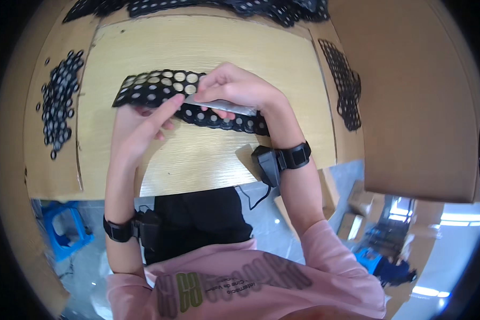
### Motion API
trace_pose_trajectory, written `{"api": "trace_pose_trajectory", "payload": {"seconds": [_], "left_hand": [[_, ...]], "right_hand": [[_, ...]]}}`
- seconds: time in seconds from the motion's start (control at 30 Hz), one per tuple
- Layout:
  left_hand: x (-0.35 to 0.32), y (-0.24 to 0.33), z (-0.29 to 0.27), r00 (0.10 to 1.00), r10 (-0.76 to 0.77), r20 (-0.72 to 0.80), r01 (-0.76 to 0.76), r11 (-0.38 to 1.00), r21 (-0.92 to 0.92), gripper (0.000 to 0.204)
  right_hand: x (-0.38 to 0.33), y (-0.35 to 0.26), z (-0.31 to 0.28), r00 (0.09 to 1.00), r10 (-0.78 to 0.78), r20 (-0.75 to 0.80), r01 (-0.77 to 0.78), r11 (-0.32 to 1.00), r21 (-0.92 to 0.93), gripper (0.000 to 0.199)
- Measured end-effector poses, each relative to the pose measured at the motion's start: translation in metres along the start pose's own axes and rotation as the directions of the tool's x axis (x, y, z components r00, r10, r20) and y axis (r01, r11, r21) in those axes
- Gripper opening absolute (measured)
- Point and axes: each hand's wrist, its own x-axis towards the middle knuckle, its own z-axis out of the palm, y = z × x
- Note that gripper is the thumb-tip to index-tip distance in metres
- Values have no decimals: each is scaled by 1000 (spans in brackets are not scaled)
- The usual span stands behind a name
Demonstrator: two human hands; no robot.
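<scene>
A black sheet with rows of round holes [152, 95] is raised above the wooden board, its left part bent upward. My left hand [144, 125] is closed on its lower left edge, thumb on top and fingers underneath. In my right hand [237, 88] is a flat silver tool [226, 106], slim and pointed at its left end; its exact kind I cannot make out. The tool's tip lies over the sheet, close to my left thumb. The sheet's lower rows extend rightward below the tool, past my right wrist.
A pile of small black rings [58, 101] lies at the left on cardboard. More perforated black sheets [240, 8] are heaped along the far edge, and another [342, 85] lies at the right. A tall cardboard box [410, 96] stands at the right. On the floor is a blue stool [66, 229].
</scene>
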Motion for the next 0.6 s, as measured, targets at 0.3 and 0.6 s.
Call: {"api": "trace_pose_trajectory", "payload": {"seconds": [0.3, 0.6], "left_hand": [[12, -4, 14, 999, -19, -43, 15, 995, -103, 17], [10, -10, 17, 996, 18, -85, -21, 999, -41, 14]], "right_hand": [[4, 3, 5, 999, 10, -35, -9, 1000, 20, 26], [1, 2, 7, 997, -13, -82, 19, 996, 82, 27]]}}
